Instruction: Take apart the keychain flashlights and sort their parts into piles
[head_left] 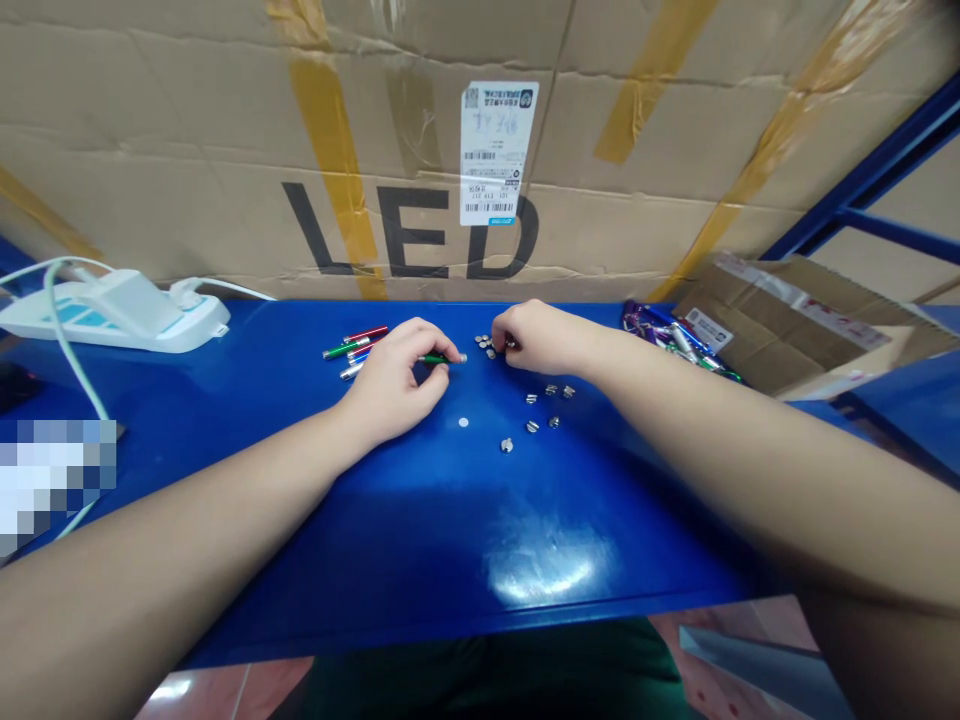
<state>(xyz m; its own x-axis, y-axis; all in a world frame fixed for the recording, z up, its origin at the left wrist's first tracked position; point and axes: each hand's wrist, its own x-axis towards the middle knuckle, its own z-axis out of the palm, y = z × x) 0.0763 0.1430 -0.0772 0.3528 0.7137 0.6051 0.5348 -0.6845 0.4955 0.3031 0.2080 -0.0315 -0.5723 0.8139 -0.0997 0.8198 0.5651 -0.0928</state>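
Between the thumb and fingers of my left hand (401,380) lies a slim green metal tube (433,358), its silvery end pointing right. My right hand (536,337) has its fingertips pinched together at a small cluster of round silver button cells (484,343); what they grip, if anything, is hidden. Several small metal caps (532,427) are scattered nearer to me, below the right hand. A flat white disc (463,422) rests alone under the left hand's fingers. Just beyond the left hand, several colored metal tubes (343,348) in red, green, blue and silver lie side by side.
A large cardboard box (225,180) marked LED walls off the back of the blue table (420,570). At left sits a white power strip (187,325) with cables. To the right, an open carton (780,320) lies tipped beside a heap of shiny colored tubes (679,340).
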